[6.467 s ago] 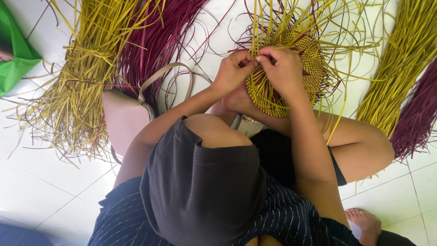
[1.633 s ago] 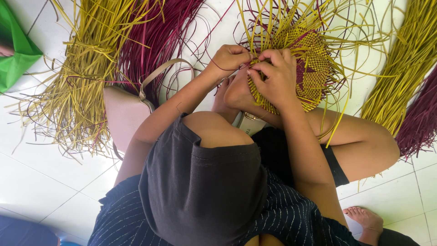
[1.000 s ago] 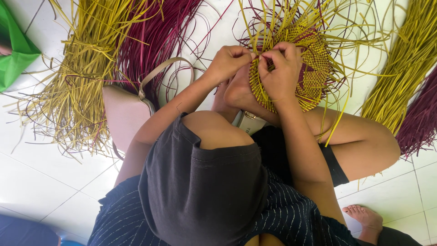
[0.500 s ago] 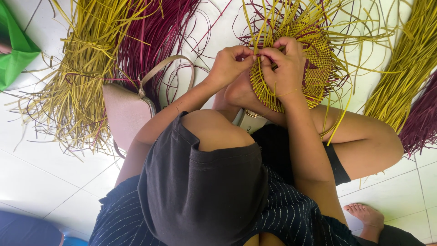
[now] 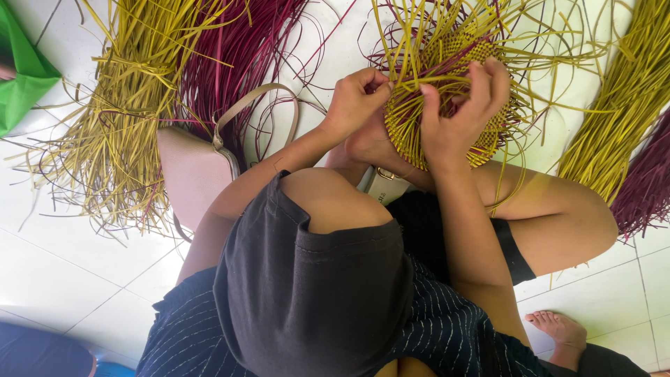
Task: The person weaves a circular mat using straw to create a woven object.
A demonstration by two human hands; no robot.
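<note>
I sit on a white tiled floor with a round woven mat (image 5: 481, 59) of yellow and maroon strips resting on my raised foot. My left hand (image 5: 356, 101) is closed at the mat's left edge, pinching a yellow strip. My right hand (image 5: 457, 115) lies over the mat's middle, fingers curled around its loose yellow strips. Many unwoven strip ends (image 5: 419, 28) stick out from the mat on all sides. The mat's near half is hidden under my right hand.
A bundle of yellow strips (image 5: 132, 105) and one of maroon strips (image 5: 237, 63) lie at the left, with a beige handbag (image 5: 192, 174) on them. More yellow (image 5: 621, 105) and maroon bundles (image 5: 645, 181) lie at the right. A green bag (image 5: 24, 77) sits far left. A small pale object (image 5: 384, 187) rests by my knee.
My hands keep working the strips at the mat's edge; the right hand has slid from the edge onto the mat's middle and the mat has turned slightly.
</note>
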